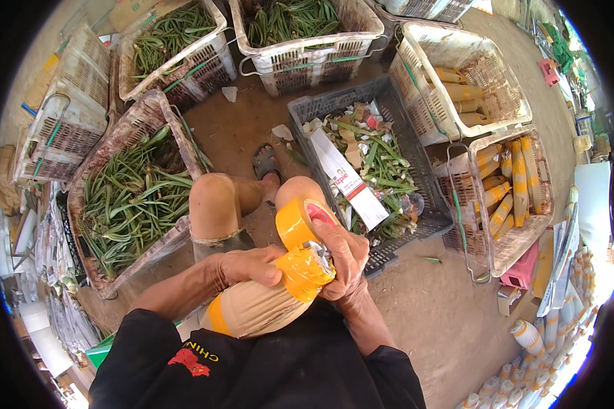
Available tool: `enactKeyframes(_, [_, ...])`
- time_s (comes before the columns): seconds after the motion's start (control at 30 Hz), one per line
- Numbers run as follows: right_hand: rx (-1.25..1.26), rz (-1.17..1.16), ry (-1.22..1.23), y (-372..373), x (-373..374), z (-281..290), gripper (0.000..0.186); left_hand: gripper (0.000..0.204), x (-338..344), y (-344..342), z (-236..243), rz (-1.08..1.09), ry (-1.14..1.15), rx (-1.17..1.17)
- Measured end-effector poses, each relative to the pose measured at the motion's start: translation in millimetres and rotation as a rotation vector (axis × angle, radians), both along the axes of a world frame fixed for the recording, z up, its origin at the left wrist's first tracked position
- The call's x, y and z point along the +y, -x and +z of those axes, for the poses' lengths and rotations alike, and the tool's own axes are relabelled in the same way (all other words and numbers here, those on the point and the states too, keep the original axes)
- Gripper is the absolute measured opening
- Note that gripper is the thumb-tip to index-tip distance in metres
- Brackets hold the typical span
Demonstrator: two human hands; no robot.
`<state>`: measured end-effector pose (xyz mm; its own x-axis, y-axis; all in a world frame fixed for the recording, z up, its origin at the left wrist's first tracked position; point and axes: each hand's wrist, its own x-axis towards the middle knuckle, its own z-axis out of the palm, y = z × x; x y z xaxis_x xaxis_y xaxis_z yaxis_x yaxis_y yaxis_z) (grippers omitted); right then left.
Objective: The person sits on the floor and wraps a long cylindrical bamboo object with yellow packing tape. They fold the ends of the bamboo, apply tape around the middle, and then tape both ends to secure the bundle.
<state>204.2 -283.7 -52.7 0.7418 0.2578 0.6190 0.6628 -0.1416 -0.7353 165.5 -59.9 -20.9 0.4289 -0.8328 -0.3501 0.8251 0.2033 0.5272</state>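
Observation:
A bundle wrapped in tan paper (251, 308) lies across my lap, banded with yellow tape. Its right end is crumpled silver and thickly wound with yellow tape (300, 276). My left hand (252, 264) grips the bundle near that taped end, fingers curled and thumb on top. My right hand (342, 262) is closed on a roll of yellow tape (293, 225) with a red core, held just above the bundle's end, and its lower fingers press beside that end. My bare knees show behind the hands.
Crates of long green leaves (133, 198) stand left and ahead. A dark crate (300, 119) of scraps and cardboard is front right, beside crates of taped tan bundles (518, 174). Stacked wrapped bundles (529, 337) line the right edge. A sandaled foot (266, 163) rests on the floor.

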Motion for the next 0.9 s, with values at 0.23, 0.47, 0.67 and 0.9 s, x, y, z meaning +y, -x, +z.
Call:
enactKeyframes(0.23, [0.093,0.032,0.01,5,-10,6,0.094,0.094,-1,-7,-11,-0.086,-0.102,-0.015])
enactKeyframes(0.47, [0.17,-0.039,0.189,2,-7,21,0.077,0.1,-6,17,81,0.033,-1.05,-0.857])
enactKeyframes(0.67, [0.276,0.092,0.189,-5,-5,30,0.063,0.099,12,12,68,0.147,-1.006,-0.618])
enactKeyframes(0.9, [0.153,-0.005,0.177,2,-8,19,0.056,0.093,8,11,70,0.162,-0.697,-0.368])
